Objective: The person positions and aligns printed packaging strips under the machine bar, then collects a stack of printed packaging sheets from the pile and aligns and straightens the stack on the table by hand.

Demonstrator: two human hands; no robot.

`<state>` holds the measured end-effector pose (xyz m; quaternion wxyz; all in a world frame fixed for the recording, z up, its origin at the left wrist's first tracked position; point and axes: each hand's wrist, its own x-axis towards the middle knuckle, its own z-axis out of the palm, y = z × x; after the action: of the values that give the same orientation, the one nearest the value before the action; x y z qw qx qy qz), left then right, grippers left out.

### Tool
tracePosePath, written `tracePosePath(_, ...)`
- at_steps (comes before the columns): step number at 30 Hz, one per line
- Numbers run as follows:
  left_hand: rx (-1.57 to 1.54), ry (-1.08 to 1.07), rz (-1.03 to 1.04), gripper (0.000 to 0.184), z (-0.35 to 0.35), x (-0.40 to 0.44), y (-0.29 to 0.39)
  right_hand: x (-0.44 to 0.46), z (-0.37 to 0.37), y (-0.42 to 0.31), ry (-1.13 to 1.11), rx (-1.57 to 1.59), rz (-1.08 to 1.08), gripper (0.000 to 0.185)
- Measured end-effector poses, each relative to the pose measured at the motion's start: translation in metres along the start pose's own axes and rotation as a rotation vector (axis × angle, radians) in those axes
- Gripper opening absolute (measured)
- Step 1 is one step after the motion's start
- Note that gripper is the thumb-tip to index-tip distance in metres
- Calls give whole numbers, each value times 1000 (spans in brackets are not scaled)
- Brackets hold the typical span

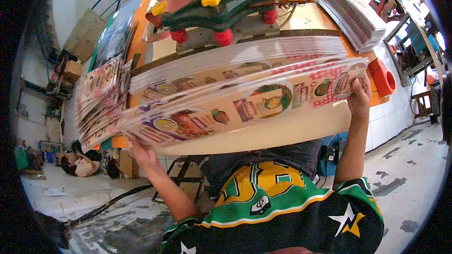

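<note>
- Multicoloured jersey (278, 211): nearest.
- Left hand (142, 154), right hand (360, 95): grasping opposite ends of printed food-packaging sheets (259, 106).
- Sheets: before the stack (235, 59) on the counter (141, 15), long axis left-to-right, right end higher, print facing wearer.

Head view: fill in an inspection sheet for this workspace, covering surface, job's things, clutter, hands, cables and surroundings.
Surface: orange table, mostly covered.
Job's things: printed sheets held up in front of a neat stack.
Clutter: fanned pile left of the stack; red ring at the right edge.
Hands: left hand and right hand hold opposite ends of the sheets.
Cables: black cable or hose, lower left.
Surroundings: machine with yellow knobs behind the stack; worn floor; people in the upper-right background.
</note>
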<state>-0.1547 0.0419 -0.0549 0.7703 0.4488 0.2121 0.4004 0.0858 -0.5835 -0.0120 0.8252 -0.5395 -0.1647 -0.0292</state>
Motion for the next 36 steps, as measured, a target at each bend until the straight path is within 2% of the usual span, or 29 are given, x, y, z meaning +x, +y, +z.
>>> tracePosePath(1, 1, 1, -7, 52, 1, -1, -2, -1, -7, 1, 33, -9, 1, 56)
tracePosePath(3, -6, -162, -119, 58, 0, -11, -6, -5, -15, 6, 35, -16, 7, 56)
tracePosePath(4, -5, -154, -124, 58, -7, -9, -9, -6, -15, 8, 63, -12, 6, 55)
tracePosePath(7, 121, -248, -5, 74, -16, -4, -10, -19, -29, 15, 89, -4, 22, 55)
tracePosePath(8, 154, -231, -35, 87, 12, -9, 5, -20, -34, 15, 84, 3, 28, 55)
tracePosePath(10, 188, -219, -68, 100, 57, -23, 26, -20, -29, 12, 95, -11, 4, 57)
tracePosePath(11, 271, -269, 36, 113, 75, -31, 33, -21, -28, 10, 106, -23, -21, 59)
tracePosePath(12, 355, -319, 140, 125, 83, -36, 37, -22, -31, 10, 110, -24, -18, 59)
tracePosePath(13, 356, -322, 135, 125, 84, -36, 38, -22, -37, 7, 35, -32, -10, 62)
tracePosePath(15, 282, -450, 132, 139, 86, -37, 37, -23, -44, 4, -28, -48, -1, 65)
tracePosePath(16, 307, -395, 144, 150, 97, -43, 36, -22, -44, 1, -41, -76, 3, 72)
tracePosePath(18, 301, -361, 135, 155, 113, -58, 36, -18, -36, -9, -82, -136, 22, 88)
tracePosePath(20, 317, -312, 131, 162, 124, -65, 33, -19, -28, -16, -52, -173, 22, 90)
tracePosePath(26, 234, -368, 124, 157, 126, -66, 26, -21, -34, -9, -38, -139, -17, 89)
tracePosePath(31, 238, -376, 146, 153, 124, -66, 23, -22, -19, -7, 12, -117, -54, 72)
tracePosePath(36, 233, -417, 156, 146, 119, -62, 21, -18, -9, -6, 4, -128, -77, 65)
